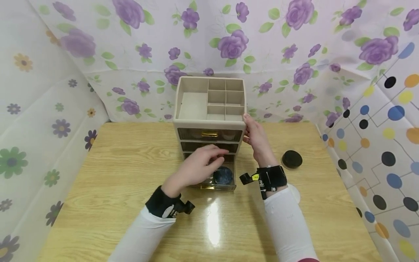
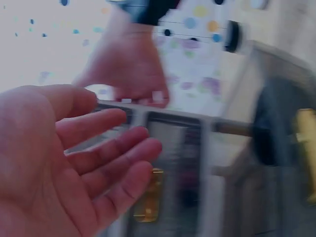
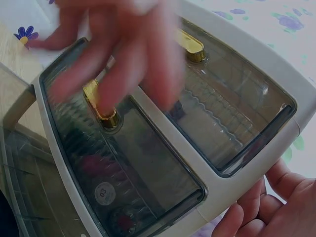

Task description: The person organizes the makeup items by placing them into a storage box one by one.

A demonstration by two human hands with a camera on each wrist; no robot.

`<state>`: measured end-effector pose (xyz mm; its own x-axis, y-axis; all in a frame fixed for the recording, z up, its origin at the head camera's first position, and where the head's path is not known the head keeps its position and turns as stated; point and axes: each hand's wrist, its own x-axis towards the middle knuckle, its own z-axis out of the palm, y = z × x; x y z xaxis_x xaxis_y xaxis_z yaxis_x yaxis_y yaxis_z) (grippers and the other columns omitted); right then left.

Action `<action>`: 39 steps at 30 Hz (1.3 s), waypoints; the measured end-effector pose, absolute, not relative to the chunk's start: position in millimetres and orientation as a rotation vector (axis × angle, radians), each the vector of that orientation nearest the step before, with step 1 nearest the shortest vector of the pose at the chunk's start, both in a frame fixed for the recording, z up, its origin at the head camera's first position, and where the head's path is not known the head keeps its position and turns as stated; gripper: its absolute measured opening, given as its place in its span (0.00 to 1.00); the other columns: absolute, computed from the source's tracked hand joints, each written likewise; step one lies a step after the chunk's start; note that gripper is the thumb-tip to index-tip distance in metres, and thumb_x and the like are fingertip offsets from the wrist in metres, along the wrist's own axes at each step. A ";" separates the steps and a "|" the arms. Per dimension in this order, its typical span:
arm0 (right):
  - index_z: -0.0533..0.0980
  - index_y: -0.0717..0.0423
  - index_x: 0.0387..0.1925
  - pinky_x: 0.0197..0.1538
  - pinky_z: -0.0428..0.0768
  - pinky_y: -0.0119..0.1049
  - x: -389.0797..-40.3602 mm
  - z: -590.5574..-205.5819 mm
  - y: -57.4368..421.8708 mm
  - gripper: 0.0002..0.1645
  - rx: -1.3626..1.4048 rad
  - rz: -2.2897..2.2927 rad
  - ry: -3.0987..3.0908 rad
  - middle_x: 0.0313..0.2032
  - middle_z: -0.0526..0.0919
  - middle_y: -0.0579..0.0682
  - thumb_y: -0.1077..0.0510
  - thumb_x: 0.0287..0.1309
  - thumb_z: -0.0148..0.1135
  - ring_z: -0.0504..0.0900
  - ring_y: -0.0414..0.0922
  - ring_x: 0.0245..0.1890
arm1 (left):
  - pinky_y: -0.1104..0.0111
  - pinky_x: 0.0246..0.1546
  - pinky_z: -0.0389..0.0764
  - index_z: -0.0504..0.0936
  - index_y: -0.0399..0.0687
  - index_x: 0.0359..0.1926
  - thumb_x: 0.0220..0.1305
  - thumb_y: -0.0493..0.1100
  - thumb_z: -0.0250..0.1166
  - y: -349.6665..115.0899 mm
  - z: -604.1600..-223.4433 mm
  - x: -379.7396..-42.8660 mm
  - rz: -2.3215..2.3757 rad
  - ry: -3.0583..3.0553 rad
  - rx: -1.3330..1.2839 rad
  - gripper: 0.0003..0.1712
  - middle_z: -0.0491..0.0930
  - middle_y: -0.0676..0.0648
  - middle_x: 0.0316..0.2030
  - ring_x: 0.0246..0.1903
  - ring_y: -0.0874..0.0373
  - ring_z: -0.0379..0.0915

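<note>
A beige drawer cabinet with smoky clear drawers and gold handles stands at the back of the table. Its lowest visible drawer is pulled out, with a dark round item inside. Over that drawer hovers my left hand, its fingers loosely bent and holding nothing; it is blurred in the right wrist view. My right hand holds the cabinet's right side near the top front corner, fingers curled against it. Behind the upper drawer fronts, the contents are hard to make out.
The cabinet's top tray has one large compartment and several small ones. A black round lid or jar sits on the table to the right. A white round thing is partly hidden by the right forearm. Patterned cloth surrounds the table.
</note>
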<state>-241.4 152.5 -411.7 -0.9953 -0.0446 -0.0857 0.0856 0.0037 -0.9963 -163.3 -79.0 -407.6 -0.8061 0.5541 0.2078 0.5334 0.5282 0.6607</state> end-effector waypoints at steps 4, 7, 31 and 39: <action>0.77 0.59 0.59 0.45 0.74 0.36 -239.9 -410.0 152.6 0.39 0.049 -2.139 2.156 0.39 0.81 0.44 0.28 0.75 0.52 0.76 0.41 0.41 | 0.65 0.38 0.82 0.87 0.39 0.57 0.78 0.38 0.61 -92.8 -378.3 -162.4 1.462 2.805 1.032 0.14 0.88 0.44 0.47 0.32 0.58 0.78; 0.77 0.59 0.59 0.44 0.73 0.36 -239.9 -409.3 152.6 0.39 0.058 -2.143 2.151 0.38 0.80 0.44 0.28 0.75 0.52 0.75 0.40 0.40 | 0.69 0.31 0.79 0.87 0.35 0.51 0.76 0.34 0.62 -106.0 -361.5 -167.7 1.780 2.901 0.959 0.11 0.86 0.44 0.37 0.27 0.57 0.75; 0.78 0.59 0.59 0.41 0.73 0.33 -241.6 -410.7 152.6 0.38 0.022 -2.182 2.137 0.37 0.81 0.42 0.30 0.76 0.52 0.76 0.39 0.38 | 0.68 0.37 0.72 0.91 0.32 0.51 0.76 0.48 0.67 -148.1 -380.2 -221.1 2.236 2.720 -0.023 0.21 0.82 0.44 0.40 0.36 0.58 0.71; 0.78 0.60 0.59 0.41 0.73 0.35 -241.6 -412.9 154.2 0.38 0.002 -2.181 2.131 0.36 0.82 0.42 0.30 0.76 0.52 0.76 0.38 0.37 | 0.67 0.31 0.63 0.93 0.29 0.36 0.75 0.45 0.67 -147.8 -387.3 -226.6 2.279 2.789 0.038 0.20 0.70 0.52 0.26 0.29 0.57 0.63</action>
